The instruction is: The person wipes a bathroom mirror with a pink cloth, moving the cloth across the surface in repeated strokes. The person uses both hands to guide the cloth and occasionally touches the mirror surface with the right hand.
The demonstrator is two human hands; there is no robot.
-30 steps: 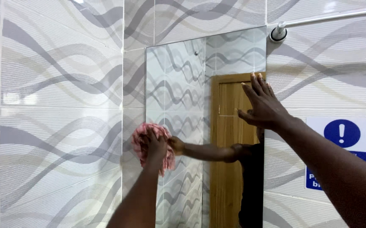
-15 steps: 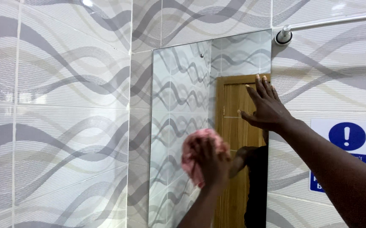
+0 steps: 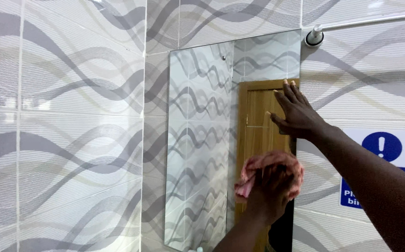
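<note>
A tall frameless mirror (image 3: 197, 140) hangs on a tiled wall with grey wave patterns. My left hand (image 3: 270, 189) presses a pink cloth (image 3: 258, 170) against the lower right part of the glass. My right hand (image 3: 295, 112) lies flat with fingers spread on the mirror's right edge, higher up. The mirror reflects a wooden door and wavy tiles.
A white rail with a round wall mount (image 3: 313, 37) runs along the top right. A blue and white notice sign (image 3: 382, 165) is fixed to the wall right of the mirror, partly behind my right forearm. Patterned tiles (image 3: 71, 140) fill the left side.
My left hand has swept the pink cloth from the mirror's left edge across to its lower right. My right hand has stayed on the mirror's right edge.
</note>
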